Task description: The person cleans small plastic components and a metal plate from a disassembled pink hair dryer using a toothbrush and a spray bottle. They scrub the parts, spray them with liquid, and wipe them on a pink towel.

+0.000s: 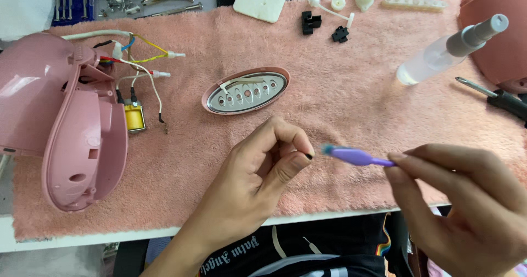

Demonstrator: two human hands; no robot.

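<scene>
Small black part [309,157], pinched between thumb and forefinger of the left hand [263,170], sits just beside the blue tip of a purple brush [357,157]. The right hand [466,200] grips the brush handle, fingers closed. Beyond the left hand lies an oval panel [246,91] on a pink towel [340,90]. Farther left lies an opened pink casing [77,134] with loose wires [137,63]. A spray bottle [450,51] lies beyond the right hand.

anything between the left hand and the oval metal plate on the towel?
Nothing. In the head view only bare pink towel lies between the left hand and the oval plate.
</scene>
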